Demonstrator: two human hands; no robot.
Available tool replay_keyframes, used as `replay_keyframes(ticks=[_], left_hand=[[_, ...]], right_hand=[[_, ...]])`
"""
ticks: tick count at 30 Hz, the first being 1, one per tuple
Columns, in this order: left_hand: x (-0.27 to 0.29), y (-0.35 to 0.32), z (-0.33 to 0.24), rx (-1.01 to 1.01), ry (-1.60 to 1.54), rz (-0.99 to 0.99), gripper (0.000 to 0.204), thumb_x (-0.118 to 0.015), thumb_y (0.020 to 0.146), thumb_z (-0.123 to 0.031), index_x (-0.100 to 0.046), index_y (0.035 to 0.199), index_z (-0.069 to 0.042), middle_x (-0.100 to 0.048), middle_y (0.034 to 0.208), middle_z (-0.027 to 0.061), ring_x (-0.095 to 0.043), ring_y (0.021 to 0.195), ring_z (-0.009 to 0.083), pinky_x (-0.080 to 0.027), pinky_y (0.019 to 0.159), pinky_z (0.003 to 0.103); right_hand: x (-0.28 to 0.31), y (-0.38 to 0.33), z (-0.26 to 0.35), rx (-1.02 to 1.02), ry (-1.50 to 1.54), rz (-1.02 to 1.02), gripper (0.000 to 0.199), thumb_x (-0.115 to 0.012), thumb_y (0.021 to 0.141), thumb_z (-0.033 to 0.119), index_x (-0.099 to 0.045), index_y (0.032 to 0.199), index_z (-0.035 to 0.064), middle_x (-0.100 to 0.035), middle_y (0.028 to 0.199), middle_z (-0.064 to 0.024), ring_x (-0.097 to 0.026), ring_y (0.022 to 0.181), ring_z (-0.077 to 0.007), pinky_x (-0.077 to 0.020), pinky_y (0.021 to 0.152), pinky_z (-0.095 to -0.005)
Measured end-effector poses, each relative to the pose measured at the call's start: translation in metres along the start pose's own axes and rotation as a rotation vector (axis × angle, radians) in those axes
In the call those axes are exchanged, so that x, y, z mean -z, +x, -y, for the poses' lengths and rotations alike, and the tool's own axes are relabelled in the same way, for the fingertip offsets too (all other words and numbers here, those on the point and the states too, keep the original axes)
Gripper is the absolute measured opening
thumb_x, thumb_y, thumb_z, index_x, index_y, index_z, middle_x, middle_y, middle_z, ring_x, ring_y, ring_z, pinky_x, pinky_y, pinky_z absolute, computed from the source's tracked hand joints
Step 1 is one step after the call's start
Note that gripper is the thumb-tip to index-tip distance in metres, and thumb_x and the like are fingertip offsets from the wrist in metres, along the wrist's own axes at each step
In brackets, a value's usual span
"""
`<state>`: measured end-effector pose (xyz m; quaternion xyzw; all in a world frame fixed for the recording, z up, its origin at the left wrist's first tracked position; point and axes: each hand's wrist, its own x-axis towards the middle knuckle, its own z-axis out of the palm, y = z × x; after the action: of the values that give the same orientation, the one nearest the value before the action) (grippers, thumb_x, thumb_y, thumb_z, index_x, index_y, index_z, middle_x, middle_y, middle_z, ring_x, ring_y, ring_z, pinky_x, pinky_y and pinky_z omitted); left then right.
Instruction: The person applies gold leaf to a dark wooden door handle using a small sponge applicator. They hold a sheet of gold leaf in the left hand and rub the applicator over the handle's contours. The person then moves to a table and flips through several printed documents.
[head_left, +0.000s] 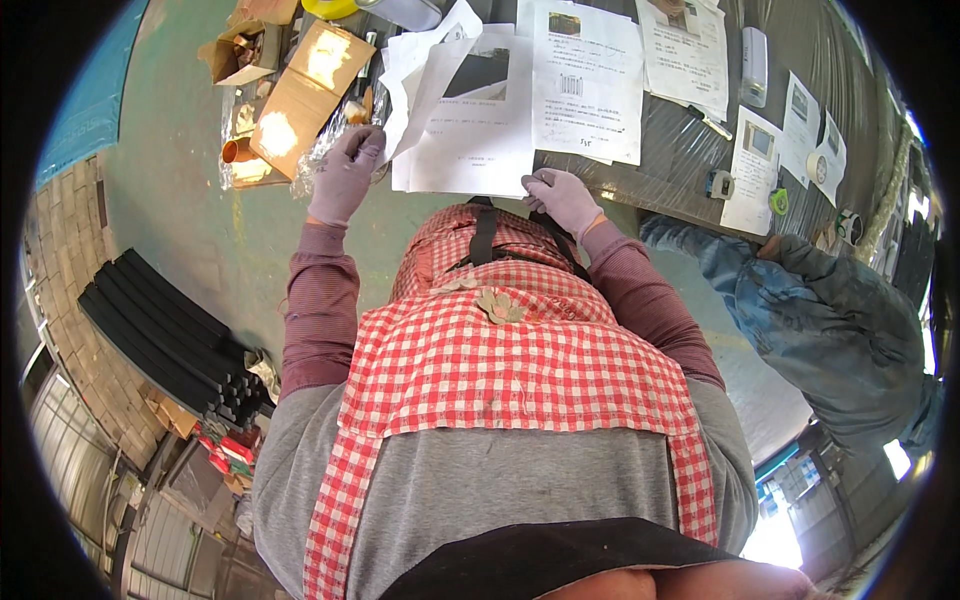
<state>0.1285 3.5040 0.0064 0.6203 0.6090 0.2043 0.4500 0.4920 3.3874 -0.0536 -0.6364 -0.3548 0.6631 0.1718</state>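
Both my hands wear thin pale gloves and are at the near edge of a plastic-covered table. My left hand [347,178] has its fingers curled at the left edge of a curled-up paper sheet [425,85]. Under that lies a printed sheet [470,150] with a dark picture near its top. At this sheet's lower right corner, my right hand [565,202] pinches the paper between thumb and fingers. Another printed page [590,95] lies flat just beyond my right hand. Crumpled clear plastic [308,175] is beside my left hand.
Left of the papers are an open cardboard box [240,62] and a brown cardboard piece [310,80]. A marker [710,121], a tape measure [719,184] and more papers [755,165] lie at right. A co-worker's blue sleeve [700,255] reaches the table's right side. Black bars [160,325] are stacked at left.
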Motion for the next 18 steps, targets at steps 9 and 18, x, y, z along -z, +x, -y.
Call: replay_keyframes(ticks=[9, 18], left_hand=[[-0.008, 0.002, 0.001, -0.186, 0.126, 0.074, 0.026, -0.069, 0.109, -0.018, -0.073, 0.128, -0.001, -0.075, 0.121, 0.0112, -0.071, 0.110, 0.0230, -0.055, 0.100, 0.035], [-0.032, 0.000, -0.007, -0.303, 0.394, 0.206, 0.029, -0.069, 0.107, -0.030, -0.077, 0.121, -0.005, -0.075, 0.126, 0.0135, -0.070, 0.115, 0.0352, -0.055, 0.100, 0.045]], right_hand=[[-0.001, 0.000, 0.011, -0.031, 0.019, -0.005, 0.038, -0.068, 0.108, 0.031, -0.073, 0.114, -0.0060, -0.078, 0.095, -0.0089, -0.070, 0.083, -0.0153, -0.0585, 0.080, -0.0330], [-0.006, 0.008, 0.025, -0.040, 0.512, 0.084, 0.035, -0.067, 0.107, 0.021, -0.068, 0.124, -0.0092, -0.077, 0.103, -0.0150, -0.077, 0.092, -0.0204, -0.0616, 0.081, -0.0320]])
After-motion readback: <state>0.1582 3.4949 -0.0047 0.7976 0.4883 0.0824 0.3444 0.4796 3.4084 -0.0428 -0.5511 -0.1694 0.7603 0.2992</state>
